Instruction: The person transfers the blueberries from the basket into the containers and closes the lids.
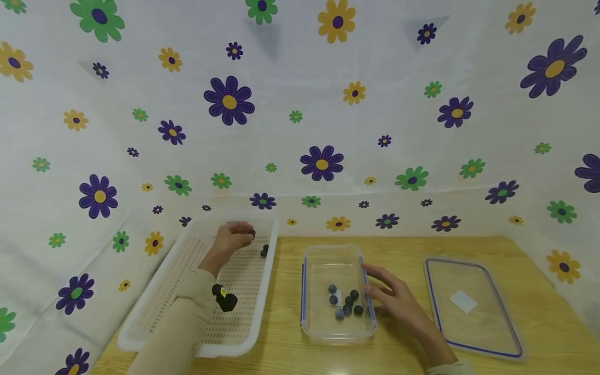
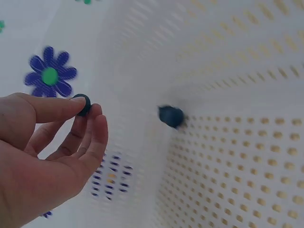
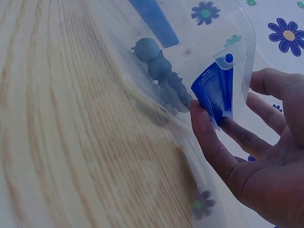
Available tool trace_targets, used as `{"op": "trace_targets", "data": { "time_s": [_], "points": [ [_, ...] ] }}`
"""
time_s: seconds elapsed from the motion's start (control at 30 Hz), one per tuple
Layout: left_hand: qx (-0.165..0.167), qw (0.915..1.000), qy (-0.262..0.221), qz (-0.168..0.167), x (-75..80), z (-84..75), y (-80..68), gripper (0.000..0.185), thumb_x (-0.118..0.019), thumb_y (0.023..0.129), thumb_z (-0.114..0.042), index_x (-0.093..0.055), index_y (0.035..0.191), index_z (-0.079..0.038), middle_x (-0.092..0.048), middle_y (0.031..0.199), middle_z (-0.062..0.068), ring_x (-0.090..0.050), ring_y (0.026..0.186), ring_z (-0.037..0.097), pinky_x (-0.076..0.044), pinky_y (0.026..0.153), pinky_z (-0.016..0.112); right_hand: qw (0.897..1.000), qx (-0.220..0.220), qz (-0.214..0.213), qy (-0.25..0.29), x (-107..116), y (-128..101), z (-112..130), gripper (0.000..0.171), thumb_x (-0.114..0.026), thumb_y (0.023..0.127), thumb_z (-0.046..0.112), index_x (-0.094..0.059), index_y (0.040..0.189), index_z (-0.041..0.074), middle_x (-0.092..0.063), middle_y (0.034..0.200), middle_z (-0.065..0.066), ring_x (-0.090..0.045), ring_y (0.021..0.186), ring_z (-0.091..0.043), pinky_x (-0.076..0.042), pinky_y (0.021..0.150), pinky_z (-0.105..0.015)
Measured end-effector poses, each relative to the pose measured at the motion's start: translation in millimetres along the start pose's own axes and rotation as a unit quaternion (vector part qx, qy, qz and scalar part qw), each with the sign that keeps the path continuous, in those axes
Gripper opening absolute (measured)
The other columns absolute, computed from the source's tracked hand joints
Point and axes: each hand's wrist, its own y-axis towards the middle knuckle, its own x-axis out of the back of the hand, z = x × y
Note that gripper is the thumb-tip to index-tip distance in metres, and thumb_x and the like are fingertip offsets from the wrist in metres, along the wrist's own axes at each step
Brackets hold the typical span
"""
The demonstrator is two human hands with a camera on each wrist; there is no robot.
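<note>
My left hand (image 1: pixel 230 241) pinches a dark blueberry (image 2: pixel 83 105) between thumb and fingertips, over the far end of a white perforated basket (image 1: pixel 260 312). More blueberries (image 1: pixel 264 251) lie against the basket's right wall, close to that hand. With its fingers spread, my right hand (image 1: pixel 398 299) touches the right side of a clear lidded-type container (image 1: pixel 339 336), by a blue side latch (image 3: pixel 216 92). Inside the container, several blueberries (image 1: pixel 349 301) sit loose on the bottom, mostly toward the near right.
A clear lid (image 1: pixel 473 307) with a blue seal and a white label lies to the right on the wooden table (image 1: pixel 281 333). A flowered white cloth (image 1: pixel 290 140) rises behind the table and along both sides. A black item with a yellow patch (image 1: pixel 225 299) shows beside my left sleeve.
</note>
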Motion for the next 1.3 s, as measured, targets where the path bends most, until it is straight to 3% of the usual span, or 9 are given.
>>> {"op": "trace_targets", "data": {
  "time_s": [0.13,0.3,0.7,1.03,1.3],
  "points": [
    [-0.038,0.9989,0.019,0.021,-0.6,-18.3,-12.7,0.033,-0.064,0.1,-0.003,-0.059,0.131,0.009,-0.064,0.119,0.02,-0.061,0.114,0.04,-0.053,0.101,0.043,1.0,-0.001,0.001,-0.004,1,0,0,0.052,-0.061,0.105,0.021,-0.046,0.154,0.013,-0.034,0.161,-0.021,-0.039,0.138,-0.057,-0.059,0.087,-0.049],
    [-0.09,0.995,0.012,0.041,-7.1,-42.9,-31.5,0.032,-0.066,0.098,-0.003,-0.06,0.128,0.008,-0.063,0.121,0.021,-0.066,0.105,0.027,-0.055,0.097,0.039,1.0,-0.001,0.0,0.0,0,0,0,0.053,-0.062,0.105,0.022,-0.046,0.154,0.013,-0.034,0.161,-0.022,-0.04,0.138,-0.057,-0.06,0.085,-0.049],
    [-0.162,0.9841,-0.052,0.053,-47.7,-82.2,-83.2,0.025,-0.068,0.096,0.001,-0.064,0.121,0.004,-0.063,0.12,0.018,-0.07,0.106,0.023,-0.056,0.092,0.03,1.0,-0.004,0.003,0.004,-1,0,1,0.053,-0.061,0.105,0.022,-0.044,0.155,0.013,-0.032,0.162,-0.022,-0.041,0.137,-0.057,-0.059,0.086,-0.05],
    [-0.166,0.9827,-0.072,0.042,-110.6,-79.7,-110.1,0.021,-0.069,0.093,0.006,-0.068,0.114,0.002,-0.065,0.116,0.016,-0.069,0.104,0.03,-0.057,0.088,0.03,1.0,-0.019,-0.002,0.003,0,-1,3,0.054,-0.061,0.105,0.024,-0.043,0.156,0.013,-0.031,0.162,-0.021,-0.042,0.137,-0.055,-0.059,0.086,-0.049],
    [-0.184,0.9735,-0.131,0.034,-143.3,-68.7,-117.0,0.021,-0.067,0.091,0.012,-0.067,0.112,0.008,-0.064,0.117,0.02,-0.067,0.105,0.034,-0.057,0.084,0.027,1.0,-0.016,0.0,-0.009,-1,0,4,0.055,-0.061,0.105,0.026,-0.044,0.156,0.015,-0.031,0.162,-0.022,-0.034,0.141,-0.058,-0.058,0.088,-0.05]
  ]
}}
